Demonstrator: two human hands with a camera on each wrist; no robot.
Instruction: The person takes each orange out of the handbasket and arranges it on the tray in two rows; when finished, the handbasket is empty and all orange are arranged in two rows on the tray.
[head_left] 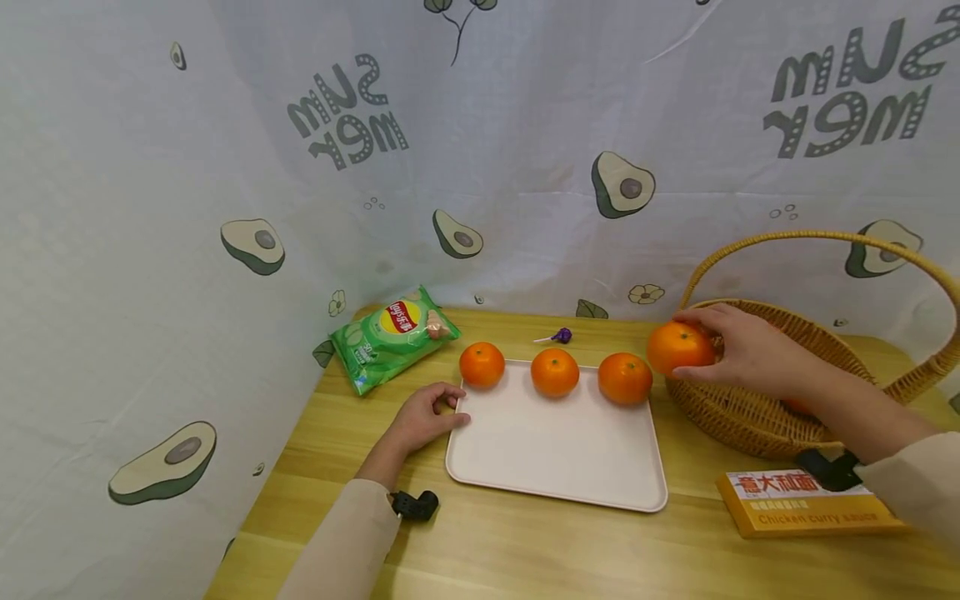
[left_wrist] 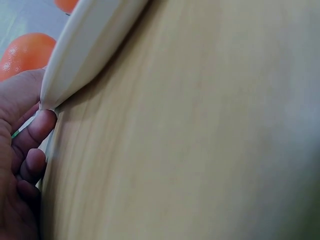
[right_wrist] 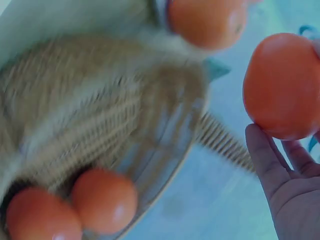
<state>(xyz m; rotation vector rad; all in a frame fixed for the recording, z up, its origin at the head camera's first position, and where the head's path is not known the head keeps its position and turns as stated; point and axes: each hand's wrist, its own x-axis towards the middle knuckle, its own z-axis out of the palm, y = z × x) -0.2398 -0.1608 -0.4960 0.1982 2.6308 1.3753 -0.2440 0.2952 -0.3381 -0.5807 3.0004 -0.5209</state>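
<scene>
Fruit [head_left: 677, 350], round and orange, is hanging between a basket [head_left: 716, 417] and a tray [head_left: 558, 454], at about two o'clock from the tray's middle; the right hand [head_left: 753, 343] is pinching it between thumb and fingers. Three matching fruits [head_left: 555, 372] are sitting along the tray's far edge, between ten and two o'clock, while at least two more fruits [right_wrist: 104, 201] are lying inside the basket. Judging by this spread, the work is looking partly done, with the held piece and the basket's share remaining. The right forearm is slanting in from that hand's four o'clock, over the basket. At the tray's nine o'clock, the left hand [head_left: 429, 414] is pinching the rim, its forearm rising from seven. Farther out, a chip bag [head_left: 393, 340] is lying toward ten, a lollipop [head_left: 562, 335] toward twelve.
</scene>
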